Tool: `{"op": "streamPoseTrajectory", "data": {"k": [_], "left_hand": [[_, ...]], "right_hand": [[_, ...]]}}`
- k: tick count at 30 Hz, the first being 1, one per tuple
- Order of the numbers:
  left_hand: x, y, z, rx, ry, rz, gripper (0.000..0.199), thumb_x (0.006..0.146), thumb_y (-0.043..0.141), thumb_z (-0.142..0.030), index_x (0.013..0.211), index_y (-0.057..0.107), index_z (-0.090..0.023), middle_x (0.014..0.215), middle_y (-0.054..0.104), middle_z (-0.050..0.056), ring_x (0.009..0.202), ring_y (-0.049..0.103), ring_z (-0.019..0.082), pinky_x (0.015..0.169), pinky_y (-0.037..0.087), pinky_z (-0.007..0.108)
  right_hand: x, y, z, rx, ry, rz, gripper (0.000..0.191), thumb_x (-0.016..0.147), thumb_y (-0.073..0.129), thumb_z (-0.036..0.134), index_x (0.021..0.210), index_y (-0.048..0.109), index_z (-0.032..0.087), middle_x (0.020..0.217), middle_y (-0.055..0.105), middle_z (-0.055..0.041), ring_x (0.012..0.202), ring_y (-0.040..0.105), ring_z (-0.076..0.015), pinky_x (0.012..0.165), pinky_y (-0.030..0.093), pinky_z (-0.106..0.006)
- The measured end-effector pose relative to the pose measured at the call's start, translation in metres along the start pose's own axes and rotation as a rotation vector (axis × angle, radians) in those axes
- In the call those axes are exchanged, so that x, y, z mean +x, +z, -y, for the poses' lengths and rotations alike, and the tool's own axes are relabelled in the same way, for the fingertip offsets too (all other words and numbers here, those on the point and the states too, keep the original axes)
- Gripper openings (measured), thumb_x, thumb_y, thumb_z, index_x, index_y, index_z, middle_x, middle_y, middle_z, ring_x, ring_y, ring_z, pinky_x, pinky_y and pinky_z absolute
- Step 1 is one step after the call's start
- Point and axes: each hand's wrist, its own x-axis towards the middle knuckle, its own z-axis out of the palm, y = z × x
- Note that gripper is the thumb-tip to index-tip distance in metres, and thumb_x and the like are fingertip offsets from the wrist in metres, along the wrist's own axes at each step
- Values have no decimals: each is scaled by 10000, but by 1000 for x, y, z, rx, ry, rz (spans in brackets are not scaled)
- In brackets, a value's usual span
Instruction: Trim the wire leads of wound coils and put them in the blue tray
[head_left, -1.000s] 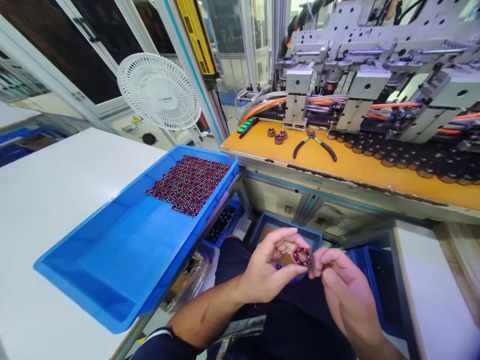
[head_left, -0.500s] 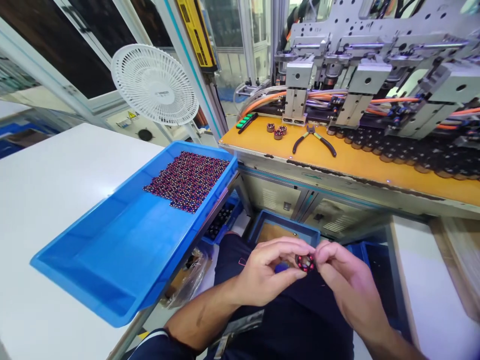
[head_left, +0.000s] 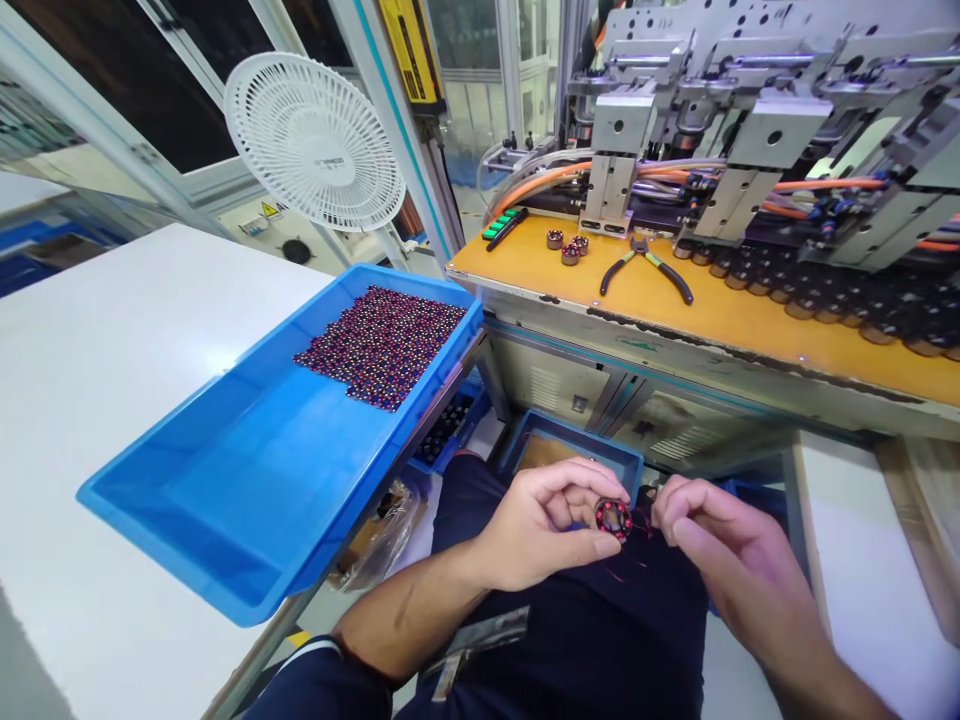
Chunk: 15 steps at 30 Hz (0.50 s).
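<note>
My left hand [head_left: 536, 525] holds a small ring-shaped motor stator [head_left: 613, 519] between thumb and fingers, just above my lap. The ring is dark with red spots around it, and its open middle faces me. My right hand [head_left: 720, 535] is a short way to the right of the ring, apart from it, with thumb and fingertips pinched together. Whatever is between those fingertips is too small to make out. Fine reddish wire strands [head_left: 639, 522] show against the dark clothing between the two hands.
A blue tray [head_left: 217, 500] with many similar rings [head_left: 386, 345] rests on the white table [head_left: 135, 320] at left. On the orange bench [head_left: 517, 275] are cutting pliers [head_left: 645, 270], several rings [head_left: 570, 254] and rows of dark parts [head_left: 825, 290] beneath the machine. A white fan [head_left: 315, 140] stands behind.
My right hand has moved right, away from the ring, opening a gap between the hands. The left hand keeps hold of the stator. The view has shifted slightly.
</note>
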Motion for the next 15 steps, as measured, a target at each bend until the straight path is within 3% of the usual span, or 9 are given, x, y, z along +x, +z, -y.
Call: {"op": "streamPoseTrajectory", "data": {"k": [5,9,12,15], "left_hand": [[-2,4,1,11,-48,42,324,706,793,-76,1013,721,-152,1043,625,61,801,627,71,762,524,197],[-4,3,-3,-6,-102,34,306,700,802,-97,993,726,-144,1034,636,66,810,634,87,769,521,216],[-5,4,-7,-25,-176,51,300,693,806,-102,982,728,-131,1019,649,68,795,638,82,758,517,211],[-7,5,-6,-42,-298,93,333,683,817,-109,1000,716,-128,902,661,34,722,620,59,735,513,200]], "right_hand": [[5,1,12,-30,92,78,279,953,617,403,755,579,211,766,525,18,702,473,-132,645,403,-213],[6,-10,4,-91,137,45,301,935,643,417,727,584,207,748,533,18,688,479,-131,623,404,-211],[11,-20,4,-143,75,14,223,909,686,415,798,621,232,814,561,22,744,516,-132,666,428,-200],[20,-18,17,-183,-33,166,148,868,737,367,945,657,269,994,597,11,947,560,-161,833,440,-221]]}}
